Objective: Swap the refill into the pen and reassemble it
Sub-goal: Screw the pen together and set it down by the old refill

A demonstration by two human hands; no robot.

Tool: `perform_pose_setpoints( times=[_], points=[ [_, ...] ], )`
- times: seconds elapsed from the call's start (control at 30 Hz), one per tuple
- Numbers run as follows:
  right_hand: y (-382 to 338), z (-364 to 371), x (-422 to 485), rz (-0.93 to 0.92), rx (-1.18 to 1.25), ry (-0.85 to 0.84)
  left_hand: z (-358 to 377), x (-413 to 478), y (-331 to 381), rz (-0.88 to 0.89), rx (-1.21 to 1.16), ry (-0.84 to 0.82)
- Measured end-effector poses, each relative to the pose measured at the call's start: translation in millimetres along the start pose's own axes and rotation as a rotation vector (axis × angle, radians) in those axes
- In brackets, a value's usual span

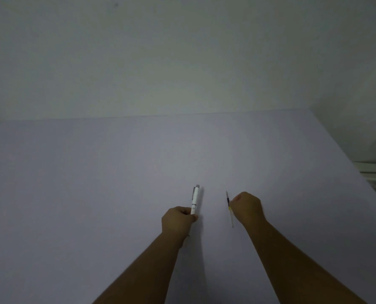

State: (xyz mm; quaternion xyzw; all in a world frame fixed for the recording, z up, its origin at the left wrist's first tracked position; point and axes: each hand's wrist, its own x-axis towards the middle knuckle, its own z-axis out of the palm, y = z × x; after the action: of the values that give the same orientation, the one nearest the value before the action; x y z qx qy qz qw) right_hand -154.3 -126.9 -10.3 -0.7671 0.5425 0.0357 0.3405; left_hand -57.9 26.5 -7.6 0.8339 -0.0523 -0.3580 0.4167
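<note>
Over a bare pale table (94, 194), the left hand (178, 220) grips the white pen (194, 199) upright, while the right hand (248, 207) pinches the thin refill (229, 208), seemingly parallel and just beside it.

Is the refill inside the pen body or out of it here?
Out. The right hand holds the thin refill by itself, apart from the white pen body gripped in the left hand.

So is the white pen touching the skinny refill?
Apart. The head view shows the white pen in the left hand and the refill in the right hand, with bare table between.
</note>
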Motion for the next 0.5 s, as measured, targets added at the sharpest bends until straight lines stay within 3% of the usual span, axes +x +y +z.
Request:
perform_pose_setpoints(
  times=[0.17, 0.5],
  points=[
    [12.6, 22.7, -3.4, 0.079, 0.088, 0.006, 14.1, 6.0, -7.4, 0.018, 0.018, 0.051],
    [-6.4, 56.9, -20.1, -0.013, 0.078, -0.042, 29.0, 6.9, -16.2, 0.015, 0.046, 0.113]
  ],
)
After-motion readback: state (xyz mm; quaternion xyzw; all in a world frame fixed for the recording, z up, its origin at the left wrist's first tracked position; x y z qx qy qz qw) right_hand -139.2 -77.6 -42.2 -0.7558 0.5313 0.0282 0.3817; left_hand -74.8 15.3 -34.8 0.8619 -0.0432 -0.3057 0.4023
